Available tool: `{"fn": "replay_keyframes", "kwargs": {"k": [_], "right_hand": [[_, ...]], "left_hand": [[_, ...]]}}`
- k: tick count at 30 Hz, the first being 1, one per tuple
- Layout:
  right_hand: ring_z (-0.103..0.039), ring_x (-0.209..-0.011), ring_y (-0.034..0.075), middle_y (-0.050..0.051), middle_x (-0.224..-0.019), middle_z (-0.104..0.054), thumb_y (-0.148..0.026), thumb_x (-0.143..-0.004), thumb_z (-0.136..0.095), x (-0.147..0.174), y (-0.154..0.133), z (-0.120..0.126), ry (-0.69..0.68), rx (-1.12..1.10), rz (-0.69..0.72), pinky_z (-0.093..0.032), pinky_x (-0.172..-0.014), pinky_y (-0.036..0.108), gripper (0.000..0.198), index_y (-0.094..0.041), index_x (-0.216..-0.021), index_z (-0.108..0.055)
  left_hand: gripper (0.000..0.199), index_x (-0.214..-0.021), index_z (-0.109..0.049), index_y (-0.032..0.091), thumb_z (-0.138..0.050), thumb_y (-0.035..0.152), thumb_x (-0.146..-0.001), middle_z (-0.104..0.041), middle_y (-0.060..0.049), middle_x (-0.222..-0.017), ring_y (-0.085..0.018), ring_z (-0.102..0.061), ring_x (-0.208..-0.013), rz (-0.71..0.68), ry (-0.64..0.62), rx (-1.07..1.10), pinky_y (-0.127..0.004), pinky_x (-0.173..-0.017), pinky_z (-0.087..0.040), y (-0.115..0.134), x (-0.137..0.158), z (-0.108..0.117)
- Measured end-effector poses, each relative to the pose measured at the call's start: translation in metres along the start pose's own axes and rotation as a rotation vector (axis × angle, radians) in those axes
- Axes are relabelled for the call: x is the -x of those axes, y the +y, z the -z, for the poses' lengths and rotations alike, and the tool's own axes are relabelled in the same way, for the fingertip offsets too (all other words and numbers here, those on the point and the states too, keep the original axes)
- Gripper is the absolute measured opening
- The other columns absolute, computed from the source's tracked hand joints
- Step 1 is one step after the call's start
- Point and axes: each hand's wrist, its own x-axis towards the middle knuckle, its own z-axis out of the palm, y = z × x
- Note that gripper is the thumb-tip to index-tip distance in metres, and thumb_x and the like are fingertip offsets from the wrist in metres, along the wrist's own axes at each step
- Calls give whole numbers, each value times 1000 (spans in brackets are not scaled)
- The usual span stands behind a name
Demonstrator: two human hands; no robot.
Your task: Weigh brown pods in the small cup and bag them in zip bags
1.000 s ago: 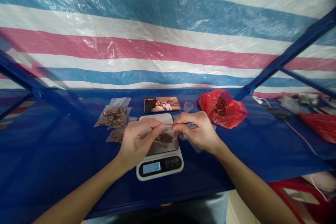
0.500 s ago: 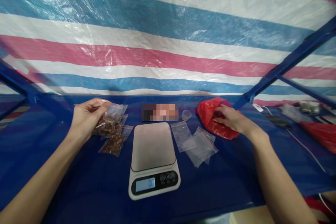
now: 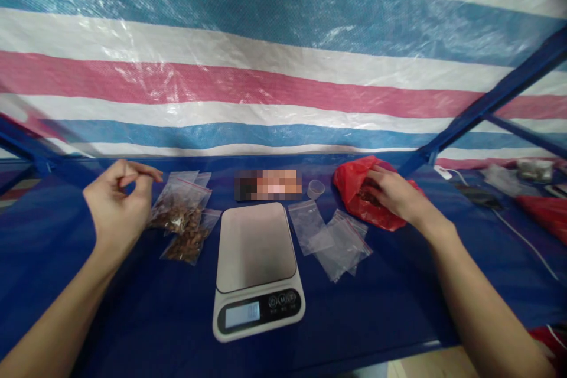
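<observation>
My left hand (image 3: 121,204) hovers left of a pile of clear zip bags (image 3: 183,207) filled with brown dried pieces. Its thumb and fingertips are curled together in a loose pinch, with nothing visible between them. My right hand (image 3: 392,192) reaches into an open red plastic bag (image 3: 354,204). Its fingers are bent and close together over brown bits inside; the bag partly hides the fingertips. Between the hands sits a white kitchen scale (image 3: 257,248) with a bare metal plate, its display reading 0.0. Several flat, unfilled zip bags (image 3: 341,242) lie to the right of the scale.
A small clear cup (image 3: 316,189) stands behind the flat bags. Beside it is a blurred-out rectangular item (image 3: 268,185). Blue metal braces (image 3: 482,103) slope at both sides, and a striped plastic sheet (image 3: 266,88) hangs behind. A white cable (image 3: 527,242) runs at the right.
My left hand has let go of a filled zip bag and moved left off the pile. My right hand stays in the red bag. The view has shifted slightly.
</observation>
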Motion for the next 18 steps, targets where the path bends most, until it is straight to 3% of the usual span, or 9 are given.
{"fn": "replay_keyframes", "kwargs": {"k": [4, 9, 15, 18], "right_hand": [[-75, -85, 28, 13, -97, -78, -20, -94, -53, 1, -3, 9, 68, -44, -23, -57, -81, 39, 20, -22, -91, -73], [-76, -86, 29, 12, -97, -79, -23, -94, -57, 2, -7, 13, 87, -77, -24, -57, -81, 40, 17, -22, -91, -74], [-76, -86, 29, 10, -94, -80, -22, -93, -59, 0, -7, 8, 101, -64, -30, -57, -81, 39, 14, -24, -89, -73], [-76, -84, 28, 9, -93, -80, -22, -92, -60, 0, -8, 9, 100, -86, -29, -57, -80, 39, 14, -25, -87, -73]], "left_hand": [[40, -48, -36, 21, -69, 11, -69, -58, 5, -53, -18, -72, -64, 77, -9, 115, -27, -65, -50, 3, 6, -5], [44, -43, -28, 20, -63, 6, -64, -39, 7, -42, -16, -68, -55, 113, 54, 250, -23, -51, -41, 3, 8, -11], [47, -45, -20, 19, -63, 6, -57, -20, 9, -47, -3, -35, -39, 151, 70, 462, -23, -45, -22, 14, 7, -13], [48, -45, -17, 18, -63, 8, -52, -18, 9, -49, -2, -30, -39, 163, 72, 512, -25, -48, -21, 15, 5, -12]]}}
